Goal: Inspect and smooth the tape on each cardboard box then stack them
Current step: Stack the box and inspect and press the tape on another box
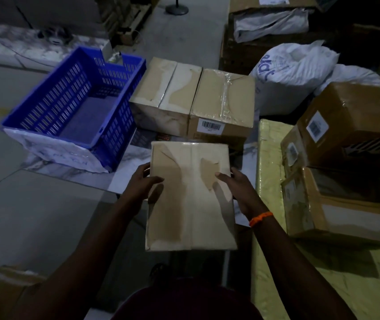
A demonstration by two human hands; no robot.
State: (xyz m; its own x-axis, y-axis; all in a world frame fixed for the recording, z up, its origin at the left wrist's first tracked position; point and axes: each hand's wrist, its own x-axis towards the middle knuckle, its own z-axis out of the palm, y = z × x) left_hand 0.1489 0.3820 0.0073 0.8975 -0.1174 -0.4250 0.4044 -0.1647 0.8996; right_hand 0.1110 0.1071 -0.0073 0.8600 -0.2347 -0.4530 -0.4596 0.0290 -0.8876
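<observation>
1. Head view: pale cardboard box with a taped middle seam and torn patches on its top is low in the centre, between both hands.
2. Left hand grips its left edge, thumb on top. Right hand, with orange wristband, grips the right edge in the same way.
3. Behind it, torn-faced cardboard box touches clear-taped cardboard box, which carries a barcode label.
4. Blue slotted plastic crate stands at the left. Stacked brown boxes are at the right.
</observation>
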